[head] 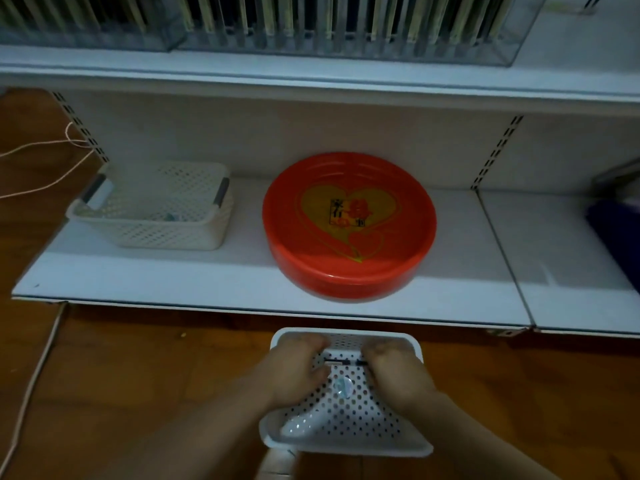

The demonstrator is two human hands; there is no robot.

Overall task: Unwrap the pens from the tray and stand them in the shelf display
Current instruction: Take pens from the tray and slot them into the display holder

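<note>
A thin dark pen [343,362] lies level between my two hands, over a white perforated basket [349,424] on the wooden floor. My left hand [294,367] grips its left end with curled fingers. At the other end, my right hand [394,370] holds the pen the same way. A crumpled bit of clear wrapper [343,388] lies in the basket just below the pen. A round red tray [348,225] with a yellow heart print sits on the lower shelf. The clear shelf display [311,26] with rows of upright pens stands on the upper shelf.
A second white perforated basket [156,206] stands on the lower shelf [207,285] left of the tray, with a small item inside. A pinkish cord [34,368] runs along the floor at the left. A dark blue object [616,233] shows at the right edge.
</note>
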